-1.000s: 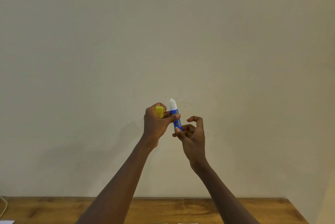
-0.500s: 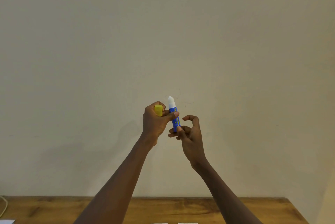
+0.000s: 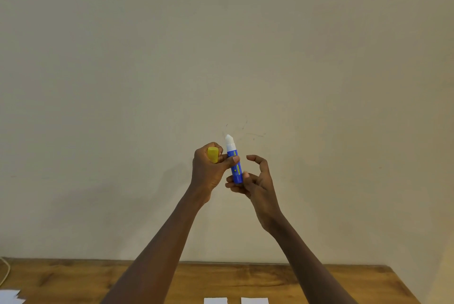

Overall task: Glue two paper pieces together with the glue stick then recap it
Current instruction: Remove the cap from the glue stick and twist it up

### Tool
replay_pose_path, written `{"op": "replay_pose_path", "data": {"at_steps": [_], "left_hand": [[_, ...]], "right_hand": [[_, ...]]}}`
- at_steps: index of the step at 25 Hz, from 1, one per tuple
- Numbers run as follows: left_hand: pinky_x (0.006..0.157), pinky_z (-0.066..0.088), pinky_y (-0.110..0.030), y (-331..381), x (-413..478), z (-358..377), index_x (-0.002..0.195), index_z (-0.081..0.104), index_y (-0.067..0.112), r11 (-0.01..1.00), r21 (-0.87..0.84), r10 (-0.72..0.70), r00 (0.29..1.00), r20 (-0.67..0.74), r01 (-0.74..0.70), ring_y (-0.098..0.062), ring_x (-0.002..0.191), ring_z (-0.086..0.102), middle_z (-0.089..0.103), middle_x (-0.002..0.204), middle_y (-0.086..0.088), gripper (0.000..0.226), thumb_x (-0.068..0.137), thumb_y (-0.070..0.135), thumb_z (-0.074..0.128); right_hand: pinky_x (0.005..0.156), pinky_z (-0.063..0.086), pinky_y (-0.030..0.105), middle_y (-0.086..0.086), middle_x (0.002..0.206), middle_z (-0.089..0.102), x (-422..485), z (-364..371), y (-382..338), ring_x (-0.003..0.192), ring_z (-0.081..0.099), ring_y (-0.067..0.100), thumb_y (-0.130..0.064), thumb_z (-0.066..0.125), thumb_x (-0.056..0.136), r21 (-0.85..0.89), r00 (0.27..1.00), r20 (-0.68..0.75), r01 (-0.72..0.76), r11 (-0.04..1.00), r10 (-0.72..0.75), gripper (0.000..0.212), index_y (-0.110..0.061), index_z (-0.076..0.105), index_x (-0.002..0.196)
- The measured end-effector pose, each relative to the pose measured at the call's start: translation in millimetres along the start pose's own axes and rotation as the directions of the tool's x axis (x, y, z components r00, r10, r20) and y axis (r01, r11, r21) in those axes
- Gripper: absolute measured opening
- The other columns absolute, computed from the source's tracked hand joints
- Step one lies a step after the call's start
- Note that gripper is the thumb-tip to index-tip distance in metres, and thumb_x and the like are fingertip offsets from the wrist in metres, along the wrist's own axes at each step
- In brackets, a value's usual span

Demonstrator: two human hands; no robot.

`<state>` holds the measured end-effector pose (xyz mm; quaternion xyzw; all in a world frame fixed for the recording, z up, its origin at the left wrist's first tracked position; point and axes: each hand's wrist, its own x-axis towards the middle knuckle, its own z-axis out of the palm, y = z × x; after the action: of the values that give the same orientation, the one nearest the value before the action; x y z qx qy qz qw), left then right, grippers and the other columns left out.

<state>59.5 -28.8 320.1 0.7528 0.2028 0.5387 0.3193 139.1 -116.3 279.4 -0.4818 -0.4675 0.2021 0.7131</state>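
I hold an uncapped blue glue stick [image 3: 235, 166] upright in front of the wall, its white glue tip pointing up. My left hand [image 3: 205, 176] grips the yellow cap [image 3: 213, 154] in its curled fingers, and its thumb and a fingertip steady the blue barrel. My right hand [image 3: 258, 184] pinches the bottom end of the stick between thumb and fingers, with the index finger raised and bent. Two small white paper pieces [image 3: 215, 300] [image 3: 254, 300] lie side by side at the bottom edge, on the wooden table [image 3: 319, 284].
A torn white paper scrap [image 3: 9, 296] lies at the table's near left. A thin cable [image 3: 6, 271] curves over the left edge. A plain beige wall [image 3: 221, 58] rises right behind the table. The table's right edge slants down at the far right.
The glue stick and both hands have drifted slightly left. My right fingers have shifted around the stick's base. The left hand's grip on the cap is the same.
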Motion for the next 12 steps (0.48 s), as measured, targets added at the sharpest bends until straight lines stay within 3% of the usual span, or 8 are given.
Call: {"op": "replay_pose_path", "data": {"at_steps": [2,5,9,12], "left_hand": [[0.045,0.036,-0.002,-4.4,-1.6,1.4,0.052,0.033,0.021,0.999,-0.028,-0.02,1.0,-0.001,0.02,-0.007,0.05,0.042,0.04,0.053,0.007,0.045,0.072,0.01,0.072],[0.046,0.038,-0.002,-13.2,-5.6,4.4,0.052,0.034,0.021,0.998,-0.046,-0.051,0.999,0.008,0.051,-0.009,0.051,0.043,0.04,0.052,0.004,0.044,0.072,0.01,0.072],[0.046,0.039,-0.001,-31.9,-12.8,4.3,0.053,0.035,0.021,0.995,-0.031,-0.089,0.994,0.067,0.091,-0.007,0.048,0.046,0.041,0.053,0.004,0.043,0.072,0.007,0.071],[0.044,0.04,-0.002,-50.9,-21.7,4.4,0.056,0.036,0.017,0.984,-0.074,-0.153,0.981,0.121,0.162,-0.001,0.044,0.055,0.042,0.053,0.001,0.041,0.071,0.004,0.071]], "right_hand": [[0.068,0.055,0.019,0.01,0.091,0.065,-1.1,2.9,4.7,0.073,0.067,0.016,-0.015,0.053,0.087,-0.091,0.999,-0.045,0.013,0.996,-0.017,0.032,-0.028,0.035,0.111],[0.071,0.053,0.026,0.016,0.09,0.064,-2.8,8.8,13.6,0.075,0.063,0.026,-0.006,0.063,0.079,-0.294,0.986,-0.115,0.081,0.952,-0.12,0.044,-0.023,0.037,0.11],[0.085,0.052,0.036,0.025,0.096,0.066,-4.2,8.1,29.7,0.085,0.064,0.03,0.003,0.051,0.085,-0.182,0.999,0.028,0.033,0.983,-0.029,0.06,-0.017,0.021,0.134],[0.083,0.054,0.029,0.013,0.103,0.063,-8.6,7.8,49.1,0.084,0.065,0.023,-0.003,0.051,0.087,-0.121,0.997,0.08,-0.012,0.993,0.022,0.064,-0.029,0.015,0.134]]}}
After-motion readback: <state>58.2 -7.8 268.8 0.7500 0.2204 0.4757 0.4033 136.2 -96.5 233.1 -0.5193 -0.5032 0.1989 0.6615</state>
